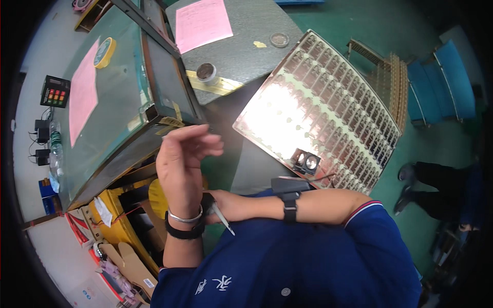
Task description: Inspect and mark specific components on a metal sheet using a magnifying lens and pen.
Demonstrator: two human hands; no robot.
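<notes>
My left hand [179,164] is raised with the palm partly turned and the fingers apart, slightly curled, holding nothing. A silver bangle [185,219] and a black wrist strap [183,232] are on its wrist. My right forearm crosses my body, and my right hand [226,205] is at the left wrist, its fingertips hidden behind that arm. A slim, pale, pen-like tool [223,218] with a dark pointed tip sticks out from the right hand, tip downward. A black strap [290,207] with a dark box-shaped device [290,185] is on my right forearm.
A large shiny patterned metal sheet [287,108] stands ahead, with a black magnifier [306,161] on it. A grey table [241,31] bears pink paper [203,24] and a small tub [207,73]. Left are a green workbench [120,92] and a yellow bin [123,220]. Another person [441,187] stands right.
</notes>
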